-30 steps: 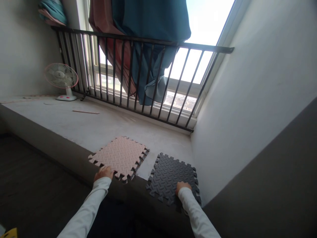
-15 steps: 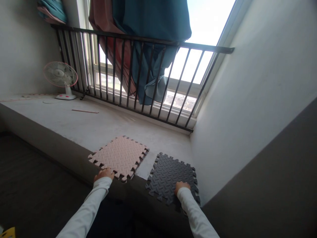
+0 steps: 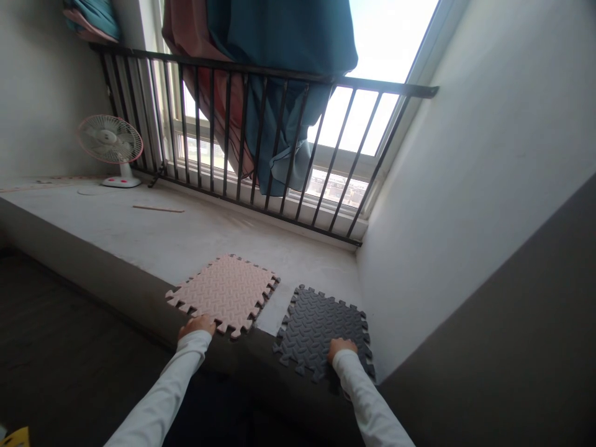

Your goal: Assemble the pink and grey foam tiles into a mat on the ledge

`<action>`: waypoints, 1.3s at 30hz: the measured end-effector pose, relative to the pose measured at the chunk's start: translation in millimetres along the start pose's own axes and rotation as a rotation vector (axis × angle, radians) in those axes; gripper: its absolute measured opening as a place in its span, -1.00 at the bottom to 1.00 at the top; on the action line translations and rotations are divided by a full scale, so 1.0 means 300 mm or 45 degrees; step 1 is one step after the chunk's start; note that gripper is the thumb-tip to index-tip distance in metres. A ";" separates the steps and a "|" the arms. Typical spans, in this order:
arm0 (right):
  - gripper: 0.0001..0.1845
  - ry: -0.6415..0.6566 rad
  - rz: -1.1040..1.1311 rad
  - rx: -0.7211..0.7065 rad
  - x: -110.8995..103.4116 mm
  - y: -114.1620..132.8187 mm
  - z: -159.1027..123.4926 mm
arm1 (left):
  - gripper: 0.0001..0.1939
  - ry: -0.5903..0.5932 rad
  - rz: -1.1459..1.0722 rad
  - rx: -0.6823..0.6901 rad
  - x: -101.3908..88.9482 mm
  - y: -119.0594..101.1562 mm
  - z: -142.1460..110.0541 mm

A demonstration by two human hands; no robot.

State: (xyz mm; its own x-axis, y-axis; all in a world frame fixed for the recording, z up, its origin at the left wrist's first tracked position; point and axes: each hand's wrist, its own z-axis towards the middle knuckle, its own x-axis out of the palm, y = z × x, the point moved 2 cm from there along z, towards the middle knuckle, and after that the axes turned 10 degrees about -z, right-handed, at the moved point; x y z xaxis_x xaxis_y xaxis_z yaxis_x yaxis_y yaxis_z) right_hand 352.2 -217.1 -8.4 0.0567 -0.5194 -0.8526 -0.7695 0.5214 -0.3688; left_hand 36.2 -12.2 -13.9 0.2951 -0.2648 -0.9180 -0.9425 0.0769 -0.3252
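Observation:
A pink foam puzzle mat (image 3: 233,288) with toothed edges lies on the pale ledge, its near side jutting past the front edge. My left hand (image 3: 197,325) is closed on that near edge, the fingertips partly hidden. To the right lies a dark grey foam puzzle mat (image 3: 316,326) of the same kind, apart from the pink one and also overhanging the ledge. My right hand (image 3: 343,347) rests on its near part with fingers curled. What those fingers hold, if anything, is hidden. Both forearms are in white sleeves.
Behind the mats runs a black metal railing (image 3: 261,208) before a window with a teal and pink curtain (image 3: 284,43). A small fan (image 3: 109,139) and a thin strip (image 3: 158,208) sit on the ledge (image 3: 116,230). A wall (image 3: 447,217) bounds the right side.
The view has shifted very slightly. Both hands stay at their mats, and the mats show no clear movement on the ledge.

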 end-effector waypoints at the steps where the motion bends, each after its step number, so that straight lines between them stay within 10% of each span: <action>1: -0.62 -0.007 -0.001 0.005 0.003 -0.002 -0.001 | -0.63 0.007 -0.006 -0.002 0.000 0.001 0.002; 39: -0.63 -0.070 -0.011 0.056 0.027 0.000 0.000 | -0.66 0.111 -0.036 0.011 -0.003 0.020 0.027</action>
State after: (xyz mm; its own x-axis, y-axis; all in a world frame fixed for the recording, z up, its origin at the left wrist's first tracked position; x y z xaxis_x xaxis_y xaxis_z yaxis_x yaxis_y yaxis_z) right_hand 352.7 -221.3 -15.2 0.0992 -0.4867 -0.8679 -0.7402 0.5469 -0.3912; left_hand 31.5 -3.7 -16.7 0.3068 -0.3498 -0.8852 -0.9324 0.0761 -0.3533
